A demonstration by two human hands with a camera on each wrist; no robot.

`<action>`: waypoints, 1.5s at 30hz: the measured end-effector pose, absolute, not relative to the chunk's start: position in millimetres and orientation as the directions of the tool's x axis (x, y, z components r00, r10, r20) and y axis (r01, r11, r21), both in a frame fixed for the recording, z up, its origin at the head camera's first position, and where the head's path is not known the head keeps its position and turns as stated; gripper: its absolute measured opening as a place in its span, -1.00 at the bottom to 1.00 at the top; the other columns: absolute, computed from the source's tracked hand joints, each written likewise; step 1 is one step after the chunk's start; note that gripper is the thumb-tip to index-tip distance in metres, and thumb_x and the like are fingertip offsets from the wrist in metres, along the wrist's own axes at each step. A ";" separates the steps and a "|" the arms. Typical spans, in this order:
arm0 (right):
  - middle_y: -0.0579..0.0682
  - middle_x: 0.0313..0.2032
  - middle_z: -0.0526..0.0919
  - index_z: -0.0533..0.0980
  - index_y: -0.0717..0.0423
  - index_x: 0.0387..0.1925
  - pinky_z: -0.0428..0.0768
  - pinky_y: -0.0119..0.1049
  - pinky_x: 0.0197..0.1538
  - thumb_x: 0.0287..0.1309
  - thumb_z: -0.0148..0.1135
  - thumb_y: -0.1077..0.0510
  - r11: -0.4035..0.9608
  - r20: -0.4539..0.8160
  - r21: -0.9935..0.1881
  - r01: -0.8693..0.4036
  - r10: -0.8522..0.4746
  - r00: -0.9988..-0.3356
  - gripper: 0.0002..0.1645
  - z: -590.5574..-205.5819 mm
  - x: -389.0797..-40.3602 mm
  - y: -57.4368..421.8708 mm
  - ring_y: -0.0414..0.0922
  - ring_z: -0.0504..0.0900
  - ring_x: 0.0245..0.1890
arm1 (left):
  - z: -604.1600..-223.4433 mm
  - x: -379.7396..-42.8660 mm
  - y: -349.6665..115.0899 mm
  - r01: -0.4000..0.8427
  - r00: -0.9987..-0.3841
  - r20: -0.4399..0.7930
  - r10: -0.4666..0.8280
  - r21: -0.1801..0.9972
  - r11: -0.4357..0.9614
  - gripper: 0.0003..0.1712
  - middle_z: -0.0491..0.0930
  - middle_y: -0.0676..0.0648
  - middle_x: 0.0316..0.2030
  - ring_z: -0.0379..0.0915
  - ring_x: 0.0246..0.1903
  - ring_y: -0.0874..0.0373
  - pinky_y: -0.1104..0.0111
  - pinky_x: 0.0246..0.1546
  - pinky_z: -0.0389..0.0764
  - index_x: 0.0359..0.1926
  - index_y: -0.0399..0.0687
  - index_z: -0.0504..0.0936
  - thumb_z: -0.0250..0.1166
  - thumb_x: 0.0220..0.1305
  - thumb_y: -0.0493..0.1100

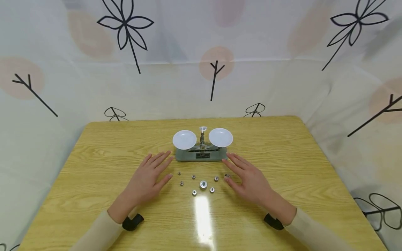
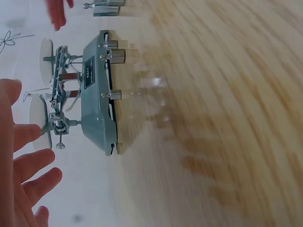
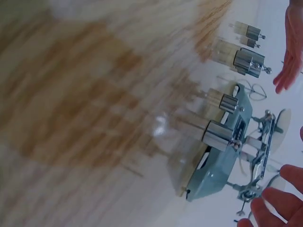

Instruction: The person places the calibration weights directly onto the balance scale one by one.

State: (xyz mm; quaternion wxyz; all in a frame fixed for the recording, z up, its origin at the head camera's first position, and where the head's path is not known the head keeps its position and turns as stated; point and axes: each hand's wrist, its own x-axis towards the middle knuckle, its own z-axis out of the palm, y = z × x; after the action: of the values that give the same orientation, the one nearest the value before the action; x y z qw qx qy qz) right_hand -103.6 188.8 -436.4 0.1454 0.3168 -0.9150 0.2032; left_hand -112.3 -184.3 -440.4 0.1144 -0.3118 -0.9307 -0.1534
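A grey-green balance scale (image 1: 182, 155) stands on the table, with a white left pan (image 1: 184, 140) and a white right pan (image 1: 221, 137). In front of it several metal weights are scattered, the largest weight (image 1: 203, 184) in the middle. My left hand (image 1: 147, 179) holds nothing; its spread fingers point towards the scale's left end, with small weights to the right of its thumb. On the other side my right hand (image 1: 251, 181) is also spread and holds nothing, fingertips close by the scale's right end. Its thumb and fingers partly hide one weight (image 1: 227, 175).
The wood-grain table (image 1: 103, 153) ends at the back against a patterned cloth (image 1: 176, 87), which also hangs at both sides. Black wrist bands (image 1: 133, 222) sit under both wrists. A bright reflection lies on the tabletop in front of the weights.
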 end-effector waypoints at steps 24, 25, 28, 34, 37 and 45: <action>0.09 0.12 0.64 0.59 0.24 0.15 0.60 -0.21 0.09 0.20 0.41 0.18 0.387 0.105 -0.894 -0.226 -0.309 -0.945 -0.51 -454.4 -117.2 193.0 0.08 0.63 0.09 | -459.1 -148.9 -180.8 0.308 -0.942 0.174 0.286 0.787 0.534 -0.49 0.46 -0.11 0.30 0.29 0.34 -0.10 -0.09 0.30 0.29 0.38 -0.07 0.45 0.14 0.51 -0.03; 0.10 0.12 0.64 0.59 0.24 0.16 0.60 -0.25 0.08 0.19 0.41 0.19 0.380 0.086 -0.901 -0.209 -0.316 -0.945 -0.50 -454.4 -117.5 192.9 0.09 0.64 0.07 | -459.5 -150.6 -179.9 0.300 -0.944 0.169 0.284 0.799 0.521 -0.49 0.46 -0.12 0.30 0.28 0.34 -0.10 -0.09 0.31 0.28 0.38 -0.08 0.45 0.15 0.50 -0.03; 0.13 0.12 0.63 0.58 0.26 0.16 0.59 -0.36 0.06 0.18 0.42 0.22 0.373 0.034 -0.913 -0.166 -0.337 -0.941 -0.49 -454.3 -118.2 192.7 0.08 0.66 0.04 | -461.1 -154.9 -177.1 0.277 -0.947 0.153 0.282 0.832 0.480 -0.49 0.46 -0.13 0.30 0.26 0.35 -0.09 -0.08 0.33 0.25 0.37 -0.09 0.45 0.16 0.50 -0.05; 0.15 0.13 0.62 0.58 0.27 0.17 0.56 -0.36 0.11 0.15 0.43 0.24 0.367 -0.019 -0.920 -0.141 -0.398 -0.917 -0.47 -456.4 -121.1 193.2 0.05 0.65 0.07 | -466.7 -164.6 -172.4 0.239 -0.952 0.120 0.282 0.867 0.437 -0.48 0.44 -0.14 0.31 0.26 0.35 -0.10 -0.08 0.31 0.29 0.37 -0.11 0.45 0.20 0.47 -0.08; 0.13 0.11 0.64 0.58 0.27 0.16 0.52 -0.34 0.16 0.16 0.41 0.26 0.378 -0.019 -0.912 -0.160 -0.428 -0.904 -0.49 -458.0 -123.4 194.3 0.02 0.62 0.11 | -469.4 -169.6 -171.1 0.220 -0.957 0.103 0.271 0.867 0.447 -0.47 0.45 -0.13 0.31 0.28 0.35 -0.08 -0.04 0.31 0.31 0.36 -0.10 0.46 0.23 0.45 -0.09; 0.11 0.08 0.67 0.61 0.26 0.12 0.53 -0.41 0.13 0.17 0.39 0.29 0.387 -0.021 -0.904 -0.180 -0.462 -0.886 -0.55 -461.2 -125.3 197.1 -0.01 0.61 0.12 | -475.0 -182.6 -165.4 0.187 -0.965 0.082 0.249 0.880 0.436 -0.45 0.48 -0.15 0.27 0.29 0.34 -0.06 0.03 0.33 0.30 0.34 -0.16 0.48 0.32 0.36 -0.18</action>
State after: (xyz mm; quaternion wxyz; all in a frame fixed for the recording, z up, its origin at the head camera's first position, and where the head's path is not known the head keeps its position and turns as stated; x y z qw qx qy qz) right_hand -125.3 197.1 -461.2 -0.1362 0.1955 -0.8216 0.5179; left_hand -182.6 -165.4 -475.0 -0.0302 -0.1289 -0.8468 -0.5152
